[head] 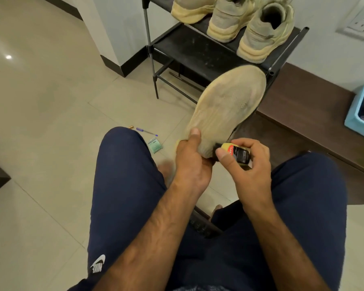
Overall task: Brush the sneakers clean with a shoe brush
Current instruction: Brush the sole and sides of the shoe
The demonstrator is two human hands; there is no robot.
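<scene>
Left hand (190, 164) gripped the near, narrow end of the sneaker (229, 106), thumb laid on the sole, fingers curled behind; right hand (250, 171) pinched the shoe brush (239, 154), bristles touching the sole just beside the left thumb; sole faced the camera; long axis ran away from the fingers, broad end pointing up and right toward the shoe rack (198, 49) bearing other sneakers (227, 22).

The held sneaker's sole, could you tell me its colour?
The sole is pale yellowish beige; head view.

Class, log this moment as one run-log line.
left hand grips sneaker, sole up | right hand holds shoe brush at sole | three sneakers on rack
</scene>
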